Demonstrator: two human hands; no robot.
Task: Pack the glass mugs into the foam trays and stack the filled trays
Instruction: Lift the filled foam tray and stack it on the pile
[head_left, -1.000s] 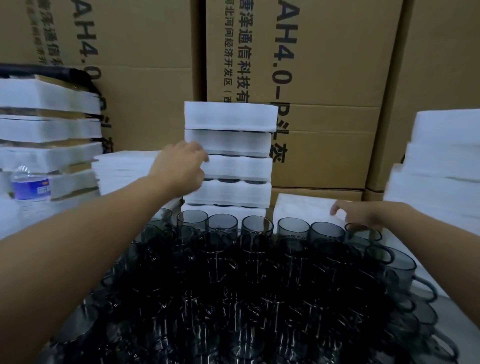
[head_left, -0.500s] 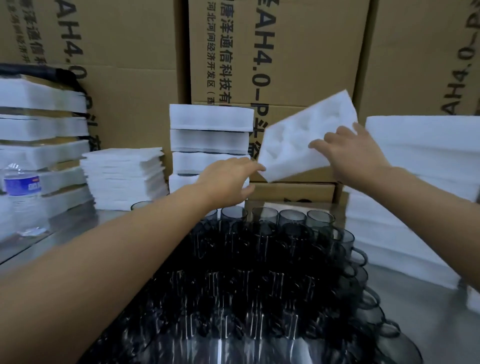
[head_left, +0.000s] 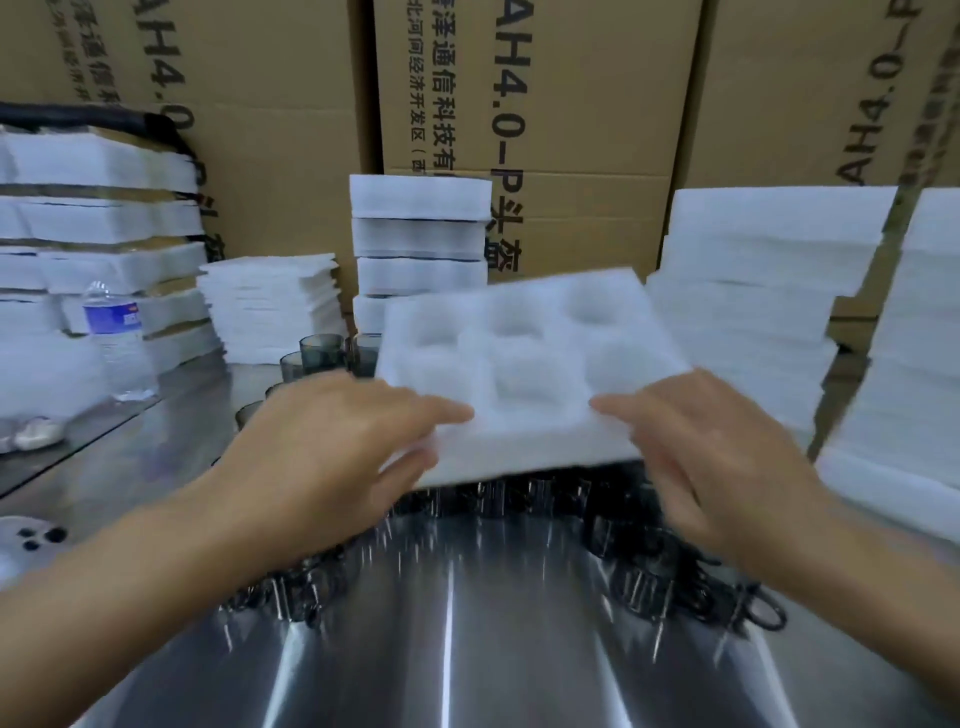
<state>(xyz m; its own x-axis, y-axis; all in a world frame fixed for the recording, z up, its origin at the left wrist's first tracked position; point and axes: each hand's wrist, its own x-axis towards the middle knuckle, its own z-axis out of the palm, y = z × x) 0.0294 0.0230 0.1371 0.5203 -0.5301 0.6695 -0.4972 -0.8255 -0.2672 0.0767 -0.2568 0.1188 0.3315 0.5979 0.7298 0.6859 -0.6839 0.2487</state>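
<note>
Motion blur smears my fingers, but my left hand (head_left: 332, 441) pinches the near left corner of the foam tray (head_left: 524, 364), forefinger on top and thumb under the edge, while my right hand (head_left: 711, 467) grips the near right corner, its thumb hidden. The tray's six pockets are empty, and it hangs tilted above the glass mugs (head_left: 317, 353), covering most of them, with a few rims showing past its left edge. On the steel table (head_left: 467, 649) stand a water bottle (head_left: 117, 338) far left and a stack of trays (head_left: 421, 249) behind, against cardboard boxes (head_left: 571, 104).
</note>
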